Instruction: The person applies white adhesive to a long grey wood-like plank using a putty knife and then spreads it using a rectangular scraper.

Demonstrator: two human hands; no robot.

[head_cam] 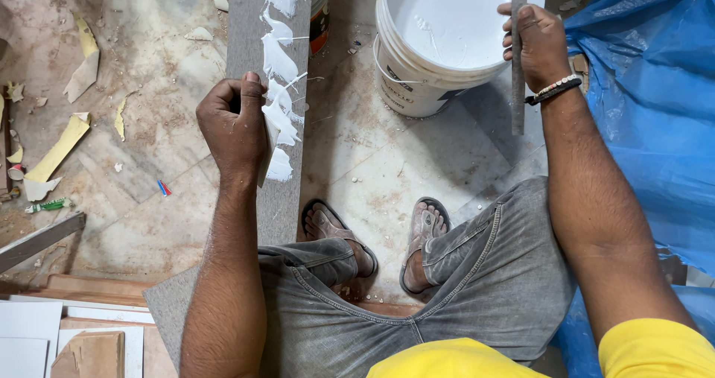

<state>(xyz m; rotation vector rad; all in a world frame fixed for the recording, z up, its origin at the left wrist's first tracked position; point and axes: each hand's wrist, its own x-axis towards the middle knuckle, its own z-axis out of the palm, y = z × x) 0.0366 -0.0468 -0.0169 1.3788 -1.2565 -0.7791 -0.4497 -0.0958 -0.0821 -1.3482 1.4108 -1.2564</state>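
roughly: grey board (257, 20) runs lengthwise away from the person's lap, white glue (279, 87) streaked along it. left hand (234, 125) on the board, closed on a small scraper (269, 148) at the glue. right hand (538, 46), right of the board, grips a metal strip (518, 87) at the white bucket (439, 43).

My left hand (234, 125) grips a small flat scraper card (268, 151), its edge pressed into the thick white adhesive (279, 72) smeared along the long grey laminate strip (246, 28) lying across my knee. My right hand (538, 44) holds a narrow grey strip (518, 87) upright at the rim of the white plastic bucket (417, 80), beside blue plastic sheeting (648, 87).
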